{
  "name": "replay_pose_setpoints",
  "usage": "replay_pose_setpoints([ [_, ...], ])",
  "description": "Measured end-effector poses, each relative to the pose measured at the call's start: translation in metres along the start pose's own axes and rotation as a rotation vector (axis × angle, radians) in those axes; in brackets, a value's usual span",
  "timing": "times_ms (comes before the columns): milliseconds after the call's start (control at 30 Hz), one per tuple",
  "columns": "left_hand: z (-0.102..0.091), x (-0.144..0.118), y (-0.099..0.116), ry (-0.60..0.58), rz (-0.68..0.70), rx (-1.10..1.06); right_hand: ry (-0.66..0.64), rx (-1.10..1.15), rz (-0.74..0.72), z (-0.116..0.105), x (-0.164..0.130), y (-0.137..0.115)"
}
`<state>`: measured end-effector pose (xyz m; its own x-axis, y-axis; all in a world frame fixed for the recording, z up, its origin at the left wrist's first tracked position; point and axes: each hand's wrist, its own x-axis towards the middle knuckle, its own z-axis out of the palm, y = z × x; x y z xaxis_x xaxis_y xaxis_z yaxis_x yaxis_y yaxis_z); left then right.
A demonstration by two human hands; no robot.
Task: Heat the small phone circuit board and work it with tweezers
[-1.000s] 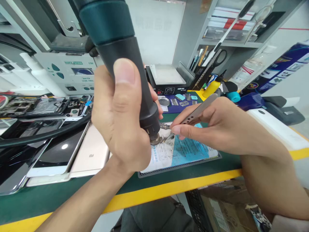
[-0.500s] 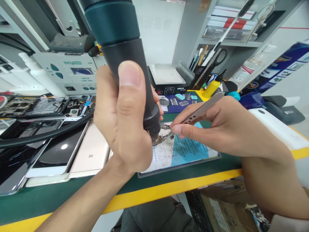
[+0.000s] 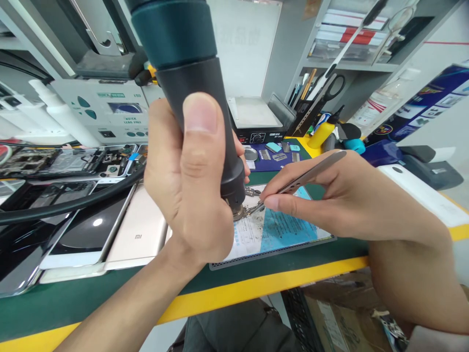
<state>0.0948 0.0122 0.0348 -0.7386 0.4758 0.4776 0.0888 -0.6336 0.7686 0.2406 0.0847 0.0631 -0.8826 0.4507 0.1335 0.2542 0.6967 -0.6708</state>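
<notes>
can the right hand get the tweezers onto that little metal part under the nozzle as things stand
Probably yes: the right hand holds the tweezers with their tips at the metal part, beside the hot-air nozzle; nothing lies between.

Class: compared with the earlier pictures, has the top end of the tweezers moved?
Yes. The tweezers in the right hand have tilted flatter: their top end has swung rightward and down, judged against the yellow bottle behind.

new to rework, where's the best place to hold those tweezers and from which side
Pinch the tweezers on their flat arms just behind the tapering tips, coming from the right as the right hand does. The handle slants up and right, tips aimed left toward the hot air gun nozzle; a low grip probably steadies them.
</notes>
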Motion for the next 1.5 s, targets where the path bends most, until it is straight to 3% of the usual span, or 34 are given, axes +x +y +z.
replay_pose_setpoints([
  [533, -0.003, -0.001, -0.002, -0.068, 0.021, 0.026, 0.015, 0.024, -0.034, -0.004, -0.002, 0.002],
  [667, -0.002, -0.005, 0.0, -0.009, 0.033, 0.027, -0.012, 0.006, -0.021, -0.005, -0.003, 0.003],
  [800, -0.002, -0.007, 0.002, -0.075, -0.011, 0.03, -0.015, -0.021, -0.014, -0.005, -0.004, 0.004],
  [967, 0.0, -0.007, 0.006, -0.023, -0.031, 0.013, -0.031, -0.077, -0.034, -0.006, -0.005, 0.006],
  [1100, -0.001, -0.008, 0.01, -0.065, -0.067, 0.062, -0.069, -0.064, -0.03, -0.007, -0.006, 0.006],
  [1367, -0.002, -0.006, 0.006, -0.063, 0.001, 0.017, -0.082, -0.009, -0.023, -0.007, -0.006, 0.004],
  [1500, -0.001, -0.005, 0.009, -0.082, -0.08, 0.042, -0.06, -0.024, -0.053, -0.008, -0.008, 0.007],
])
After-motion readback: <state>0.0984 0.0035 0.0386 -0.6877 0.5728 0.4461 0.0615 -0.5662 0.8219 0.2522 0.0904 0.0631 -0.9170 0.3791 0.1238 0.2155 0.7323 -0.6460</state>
